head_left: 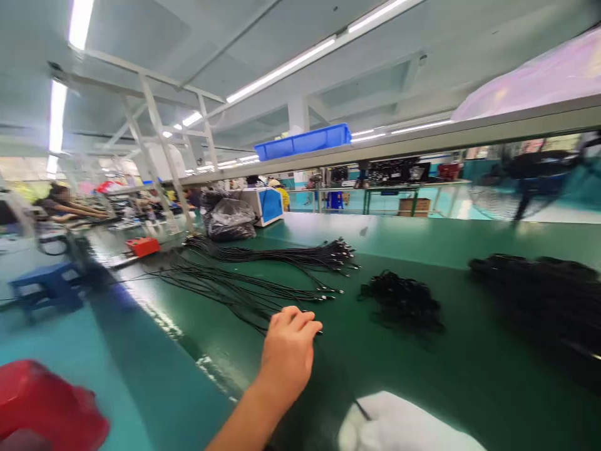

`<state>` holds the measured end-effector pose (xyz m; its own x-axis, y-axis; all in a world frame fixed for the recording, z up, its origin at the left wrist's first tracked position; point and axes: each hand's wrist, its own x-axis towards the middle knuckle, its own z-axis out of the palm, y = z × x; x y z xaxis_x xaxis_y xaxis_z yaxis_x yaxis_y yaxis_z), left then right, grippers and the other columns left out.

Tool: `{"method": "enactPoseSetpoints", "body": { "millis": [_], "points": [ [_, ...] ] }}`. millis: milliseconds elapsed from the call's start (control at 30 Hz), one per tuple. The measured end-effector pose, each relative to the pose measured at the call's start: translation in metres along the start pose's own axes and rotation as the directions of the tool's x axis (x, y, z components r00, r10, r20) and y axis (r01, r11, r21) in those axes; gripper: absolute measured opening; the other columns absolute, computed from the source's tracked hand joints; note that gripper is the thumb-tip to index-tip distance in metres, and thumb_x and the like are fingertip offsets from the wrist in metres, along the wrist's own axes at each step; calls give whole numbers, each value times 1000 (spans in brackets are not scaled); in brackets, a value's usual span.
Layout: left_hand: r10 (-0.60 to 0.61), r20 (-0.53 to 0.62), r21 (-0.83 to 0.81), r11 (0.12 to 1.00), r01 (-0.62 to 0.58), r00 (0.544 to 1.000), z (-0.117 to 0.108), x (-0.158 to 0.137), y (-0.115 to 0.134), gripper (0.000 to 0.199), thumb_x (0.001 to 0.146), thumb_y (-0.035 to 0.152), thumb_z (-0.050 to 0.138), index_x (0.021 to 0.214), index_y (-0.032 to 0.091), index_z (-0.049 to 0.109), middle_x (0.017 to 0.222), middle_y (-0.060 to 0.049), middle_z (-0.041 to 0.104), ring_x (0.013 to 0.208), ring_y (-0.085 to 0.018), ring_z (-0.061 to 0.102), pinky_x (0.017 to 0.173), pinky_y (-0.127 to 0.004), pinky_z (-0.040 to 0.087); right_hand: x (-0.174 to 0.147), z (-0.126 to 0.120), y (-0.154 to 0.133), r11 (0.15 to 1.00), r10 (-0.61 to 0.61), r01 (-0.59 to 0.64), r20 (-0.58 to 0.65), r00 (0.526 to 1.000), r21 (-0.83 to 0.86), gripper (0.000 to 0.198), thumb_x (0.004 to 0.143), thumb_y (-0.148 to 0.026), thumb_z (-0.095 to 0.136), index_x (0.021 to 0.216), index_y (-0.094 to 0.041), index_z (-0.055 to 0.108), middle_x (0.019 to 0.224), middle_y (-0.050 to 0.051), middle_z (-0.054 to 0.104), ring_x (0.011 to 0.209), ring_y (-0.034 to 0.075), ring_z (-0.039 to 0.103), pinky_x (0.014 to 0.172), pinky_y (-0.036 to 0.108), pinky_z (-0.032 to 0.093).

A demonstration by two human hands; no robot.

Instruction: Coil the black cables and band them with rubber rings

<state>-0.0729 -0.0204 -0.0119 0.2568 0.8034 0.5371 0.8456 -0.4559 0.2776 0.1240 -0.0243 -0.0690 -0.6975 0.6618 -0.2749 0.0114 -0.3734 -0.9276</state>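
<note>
My left hand [290, 347] is bare and reaches over the green tabletop. Its fingers are closed on the ends of thin black cables [244, 308], and a small metal tip shows just past the fingertips. Low in the view, my right hand [399, 426] wears a white glove and is partly cut off by the frame edge. A short stretch of black cable [361, 410] runs into its closed fingers. Behind the left hand lies another bundle of black cables [291, 254] with light connector ends. Right of it sits a tangled black heap [404, 300].
A larger dark pile [539, 300] is blurred at the right. Toward the back stand a black plastic bag [230, 219], a blue-and-white box [267, 205] and a red box [143, 246]. An overhead shelf carries a blue bin [305, 141]. Red and blue stools are at the left.
</note>
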Motion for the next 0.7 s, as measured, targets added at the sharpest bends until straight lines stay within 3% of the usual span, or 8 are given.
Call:
{"method": "enactPoseSetpoints", "body": {
  "millis": [33,100,167,233,400,567,700],
  "points": [
    [28,54,-41,999,-26,998,-1,2,8,41,75,0,48,103,24,66,110,-2,68,106,-27,51,93,-50,39,1,1,1,998,27,-29,29,999,53,28,63,-34,55,76,-13,68,60,7,63,48,11,56,42,18,42],
    [104,233,-141,987,-72,967,-5,6,22,41,76,1,49,104,27,65,110,2,67,111,-24,48,103,-50,27,6,0,4,931,27,-120,261,965,346,39,60,-34,51,83,-6,65,64,11,66,45,13,58,36,19,41],
    [169,408,-241,968,-72,897,-9,10,32,33,79,6,52,100,27,65,101,3,68,103,-19,53,108,-47,20,11,-5,7,865,-53,-162,407,912,475,42,60,-33,49,88,-4,62,73,16,68,51,21,64,36,26,47],
    [196,501,-289,956,-50,843,-11,17,38,22,81,10,54,93,25,65,88,4,67,91,-15,56,108,-43,19,14,-9,8,819,-117,-197,494,862,539,43,62,-30,48,92,-3,61,79,17,69,61,26,68,41,31,52],
    [271,525,-331,938,-100,807,-5,39,46,17,85,13,53,76,21,64,74,6,62,79,-12,54,100,-35,27,10,-8,4,793,-133,-293,621,773,535,44,67,-21,47,104,-2,59,90,17,70,77,25,69,53,29,55],
    [306,514,-356,926,-125,801,4,52,48,16,85,12,54,75,20,64,74,5,62,77,-12,51,88,-29,34,15,-12,10,809,-114,-264,581,806,525,41,68,-21,46,101,-1,59,83,17,69,69,22,69,49,27,54],
    [290,516,-345,932,-115,806,6,56,50,17,85,15,54,74,22,65,75,4,64,79,-13,53,90,-30,34,23,-14,22,858,-39,-259,559,828,443,41,75,-35,44,92,-2,60,75,17,68,66,23,68,47,27,52]
  ]
}}
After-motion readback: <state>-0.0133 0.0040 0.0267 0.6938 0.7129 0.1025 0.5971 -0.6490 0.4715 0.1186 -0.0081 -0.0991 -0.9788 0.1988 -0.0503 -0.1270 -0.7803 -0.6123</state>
